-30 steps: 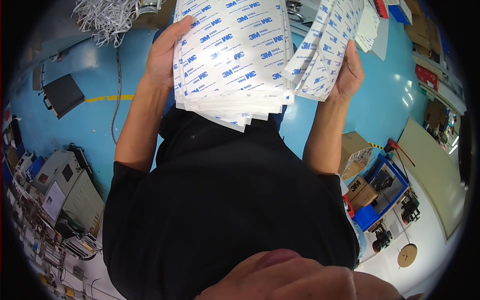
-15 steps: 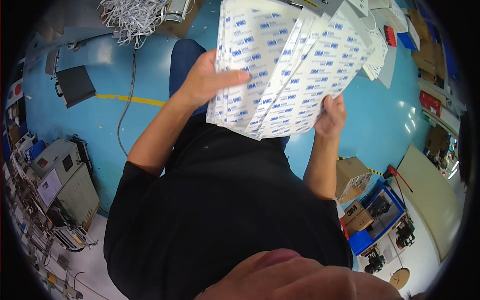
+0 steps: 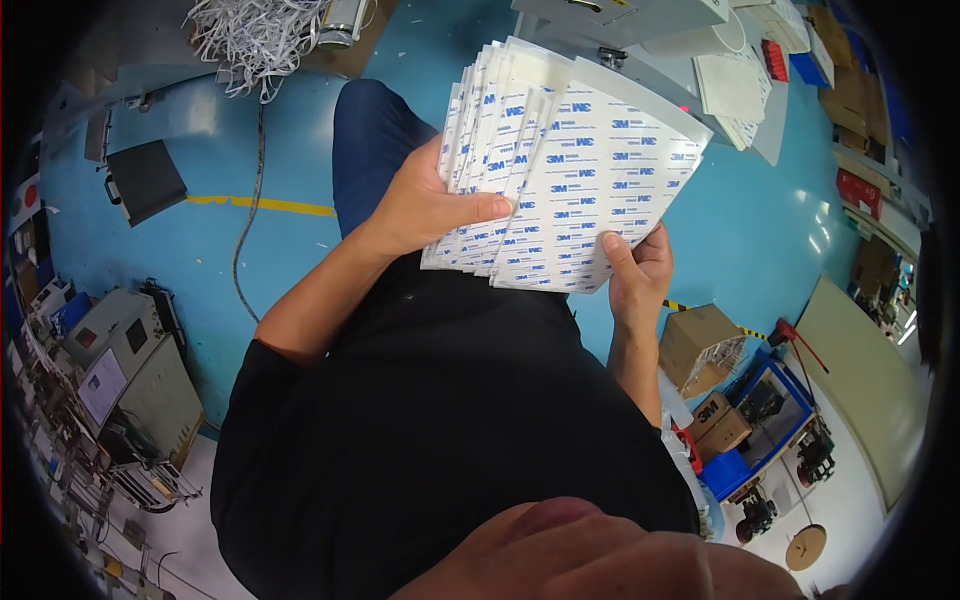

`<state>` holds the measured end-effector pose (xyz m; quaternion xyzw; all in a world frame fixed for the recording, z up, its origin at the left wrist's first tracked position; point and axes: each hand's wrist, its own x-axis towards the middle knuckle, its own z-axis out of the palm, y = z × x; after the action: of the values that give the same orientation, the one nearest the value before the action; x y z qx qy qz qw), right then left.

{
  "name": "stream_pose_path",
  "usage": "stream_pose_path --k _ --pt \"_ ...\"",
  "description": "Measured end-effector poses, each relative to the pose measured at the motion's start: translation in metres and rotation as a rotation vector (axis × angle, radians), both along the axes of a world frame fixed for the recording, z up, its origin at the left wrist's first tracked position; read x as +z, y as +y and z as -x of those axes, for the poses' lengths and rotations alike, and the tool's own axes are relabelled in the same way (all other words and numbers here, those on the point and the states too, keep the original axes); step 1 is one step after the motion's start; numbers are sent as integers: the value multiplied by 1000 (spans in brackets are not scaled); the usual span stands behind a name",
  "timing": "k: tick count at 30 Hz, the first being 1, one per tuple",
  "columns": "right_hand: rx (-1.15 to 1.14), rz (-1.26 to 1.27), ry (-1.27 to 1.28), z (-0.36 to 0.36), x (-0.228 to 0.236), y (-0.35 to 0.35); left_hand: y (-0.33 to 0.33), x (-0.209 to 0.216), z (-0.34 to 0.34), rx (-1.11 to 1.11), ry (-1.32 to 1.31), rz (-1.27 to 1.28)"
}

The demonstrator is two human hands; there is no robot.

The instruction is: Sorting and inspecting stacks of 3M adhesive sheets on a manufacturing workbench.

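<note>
A fanned stack of white sheets printed with rows of blue marks is held up in front of my body. My left hand grips the left side of the stack, its thumb lying across the top and its fingers hidden underneath. On the lower right edge, my right hand pinches the sheets, thumb on the front and fingers behind. Toward the left the sheets overlap in narrow steps, while the rightmost one shows most of its face.
Ahead stands a grey machine with more white sheets beside it. Shredded white strips hang at the far left. A black case and a cable lie on the blue floor. At right is an open cardboard box.
The stack has come down and nearer to my body, and its sheets are now fanned in tighter steps at left. Both hands moved down with it; my right thumb now shows on the front.
</note>
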<state>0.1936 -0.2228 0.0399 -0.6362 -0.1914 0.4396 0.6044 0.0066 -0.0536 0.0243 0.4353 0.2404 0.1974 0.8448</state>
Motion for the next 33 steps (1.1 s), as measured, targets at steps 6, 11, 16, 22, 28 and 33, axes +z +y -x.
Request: stream_pose_path --k 6,11,16,22,28,33 --pt "-81 16 78 11 -11 -3 -9 -9 0 29 -31 74" --pt "-31 -23 222 7 -36 1 -13 -11 3 22 -25 293" --pt "12 -93 434 5 -66 9 -13 -5 -5 18 50 -76" --pt "14 -333 663 -8 -87 -1 5 -8 -4 166 148 71" --pt "-145 -497 852 -22 -101 -17 36 -4 0 231 76 282" --pt "-57 -728 1022 -32 -94 -10 46 -5 -2 195 42 188"
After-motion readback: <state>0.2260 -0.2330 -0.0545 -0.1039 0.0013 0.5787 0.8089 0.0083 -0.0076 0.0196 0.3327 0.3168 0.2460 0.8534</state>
